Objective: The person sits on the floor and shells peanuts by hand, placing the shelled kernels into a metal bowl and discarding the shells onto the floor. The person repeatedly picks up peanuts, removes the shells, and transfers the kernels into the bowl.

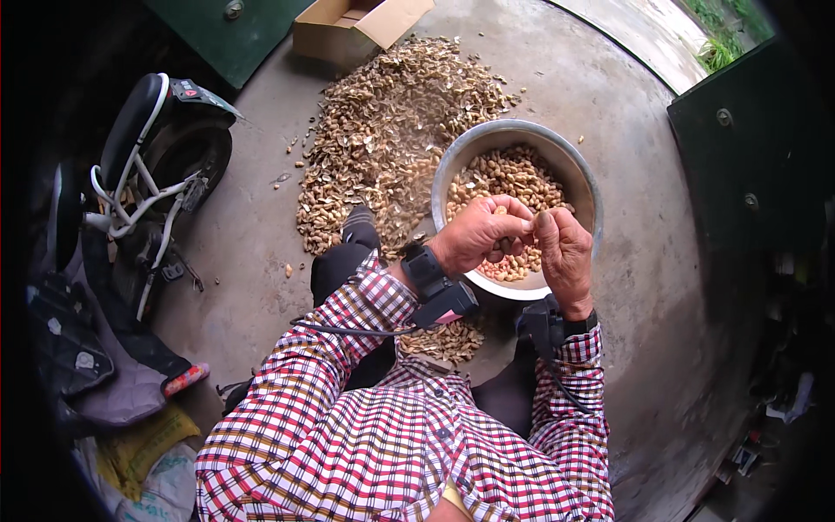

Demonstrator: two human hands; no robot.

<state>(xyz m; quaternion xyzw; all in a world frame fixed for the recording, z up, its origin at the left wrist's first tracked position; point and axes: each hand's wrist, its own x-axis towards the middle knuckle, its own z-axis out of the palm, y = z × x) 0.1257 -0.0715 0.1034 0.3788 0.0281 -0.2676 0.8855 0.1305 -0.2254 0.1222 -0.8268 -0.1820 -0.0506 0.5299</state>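
Observation:
Both hands meet over a wide metal basin (593,187) of peanuts. My left hand (478,233) is closed, its fingers curled, with a tan peanut (500,210) showing at the index finger. Close against its fingertips, my right hand (567,257) is closed in a pinch; whatever lies between its thumb and finger is too small to make out. Unshelled peanuts (517,174) fill the far part of the basin. Pinkish shelled kernels (509,268) lie in its near part, below my hands.
A large heap of peanut shells (374,143) spreads over the concrete floor (644,304) left of the basin. More shells (444,342) lie between my legs. An open cardboard box (357,26) stands behind the heap. At left is a two-wheeled vehicle (143,174) with a black seat.

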